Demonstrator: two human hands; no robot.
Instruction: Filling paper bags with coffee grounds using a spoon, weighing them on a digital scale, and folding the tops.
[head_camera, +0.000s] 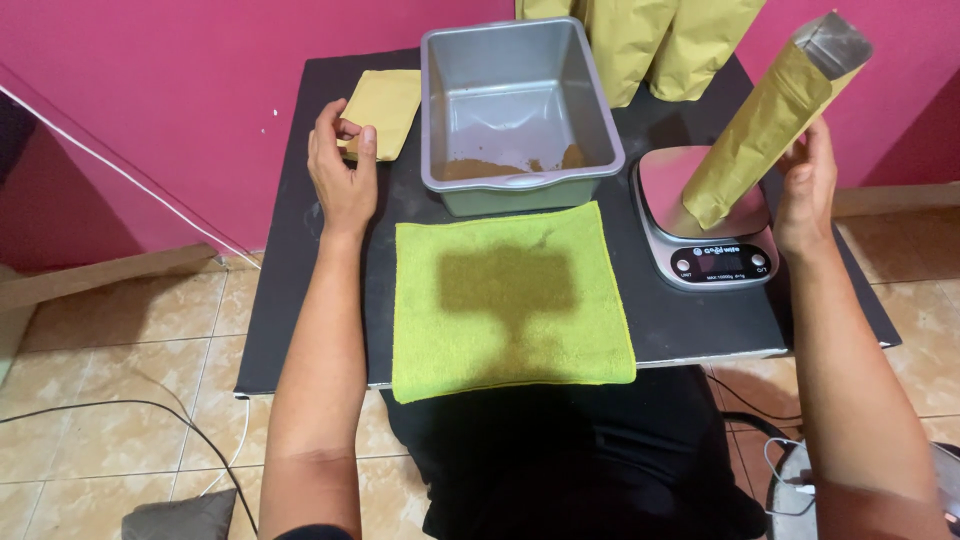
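My left hand (341, 173) rests on a flat yellow pouch (384, 110) at the table's back left, thumb and fingers pinching its near edge. My right hand (808, 185) holds a tall yellow pouch (765, 125) with an open silver-lined top. That pouch leans to the right, and its bottom stands on the steel plate of a digital kitchen scale (704, 262). A grey metal pan (596, 140) with a little brown powder along its near inner wall stands between the hands. In front of it lies a green cloth (510, 295).
The black table (300, 300) stands against a pink wall. More yellow pouches (655, 35) stand behind the pan. Cables (120, 408) run over the tiled floor at left, and another cable (780, 455) lies at lower right.
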